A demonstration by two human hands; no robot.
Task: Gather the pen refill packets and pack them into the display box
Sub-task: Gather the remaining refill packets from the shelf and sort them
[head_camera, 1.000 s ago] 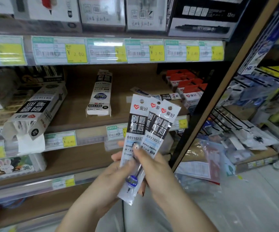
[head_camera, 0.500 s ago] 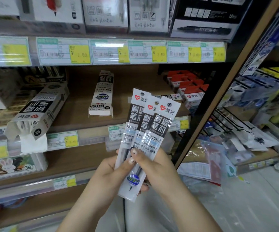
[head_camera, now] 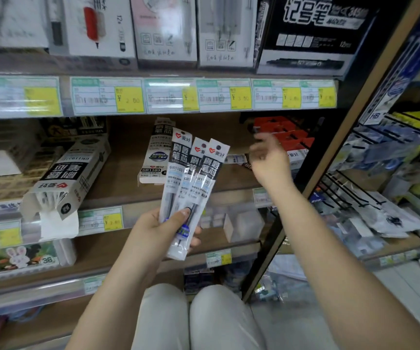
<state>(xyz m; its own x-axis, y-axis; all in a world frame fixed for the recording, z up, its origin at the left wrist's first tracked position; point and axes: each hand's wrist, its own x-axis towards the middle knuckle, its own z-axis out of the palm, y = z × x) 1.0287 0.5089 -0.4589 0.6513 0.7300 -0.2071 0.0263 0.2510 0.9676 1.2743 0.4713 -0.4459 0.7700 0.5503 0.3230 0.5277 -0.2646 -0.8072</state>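
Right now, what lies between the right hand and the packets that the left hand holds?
In the head view, a loose packet lies on the wooden shelf between the right hand and the held packets.

Single view, head-worn, wide-angle. Faces forward and down. Knees at the near edge. Shelves close ahead, filling left and centre. Wire hook rack off to the right. Left hand with pen refill packets mid-frame, near the lens.
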